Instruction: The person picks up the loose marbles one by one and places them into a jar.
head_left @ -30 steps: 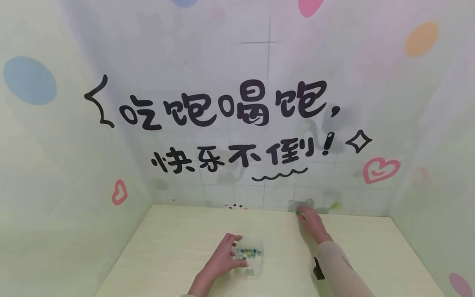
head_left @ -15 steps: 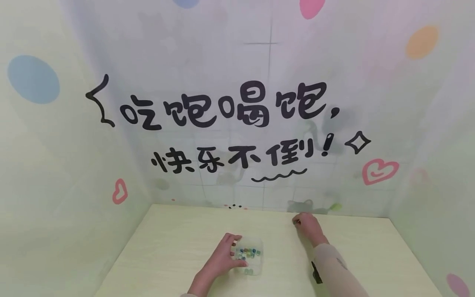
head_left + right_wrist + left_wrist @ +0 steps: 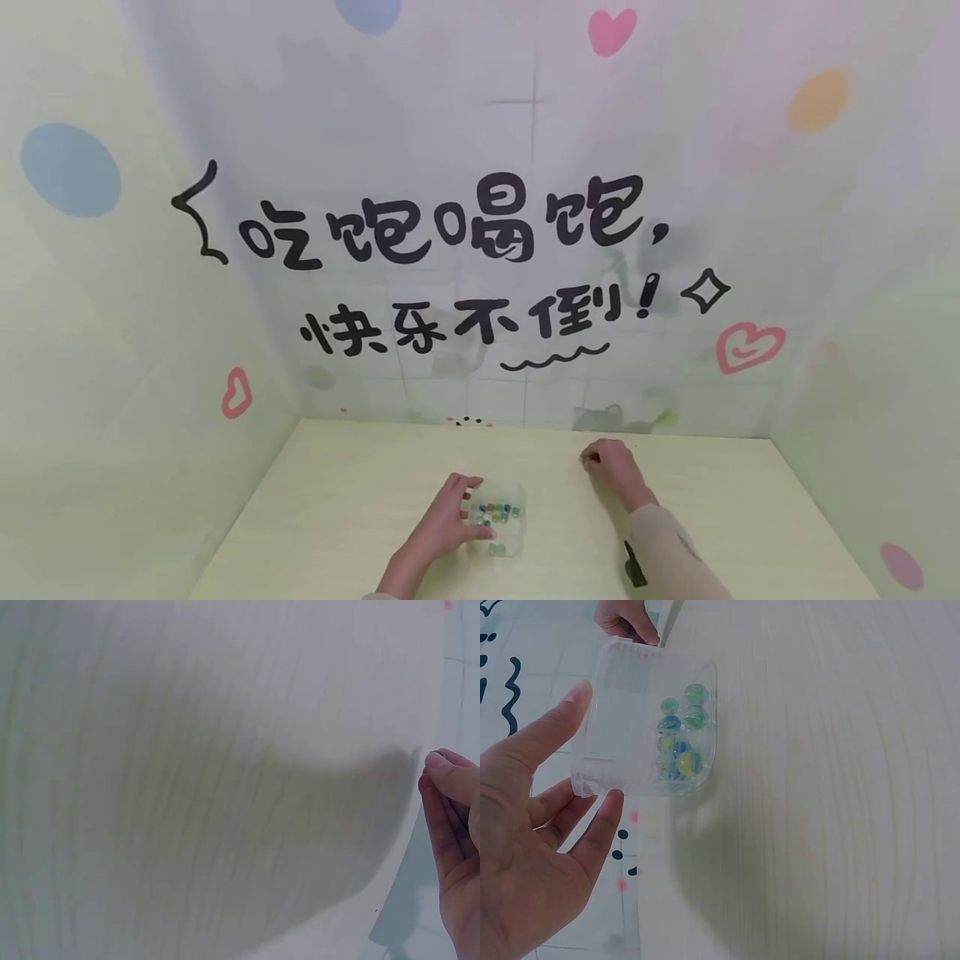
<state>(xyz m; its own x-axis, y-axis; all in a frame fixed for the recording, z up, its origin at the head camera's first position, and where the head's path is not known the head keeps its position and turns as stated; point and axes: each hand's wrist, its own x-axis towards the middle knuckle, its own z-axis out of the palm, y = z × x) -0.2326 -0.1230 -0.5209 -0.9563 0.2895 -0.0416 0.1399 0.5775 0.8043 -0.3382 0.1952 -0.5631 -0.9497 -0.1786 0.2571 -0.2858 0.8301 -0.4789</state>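
My left hand (image 3: 448,518) grips a clear plastic box (image 3: 626,712) by its side, thumb on one edge and fingers on the other. Inside the box lie several glass marbles (image 3: 695,717) in green, blue and yellow, gathered toward one side. To the right, near the back of the table, my right hand (image 3: 618,468) pinches a small marble (image 3: 587,457) between thumb and fingertips, close over the tabletop. Most of that marble is hidden by the fingers, also in the right wrist view.
The pale wood-grain table (image 3: 360,483) is bounded by printed fabric walls (image 3: 135,317) at the left, back and right. A dark strap piece (image 3: 634,565) shows beside the right sleeve (image 3: 671,546).
My right hand has drawn back from the rear wall and slightly left, still pinching the marble. The left hand keeps its hold on the box. The head view has shifted a little.
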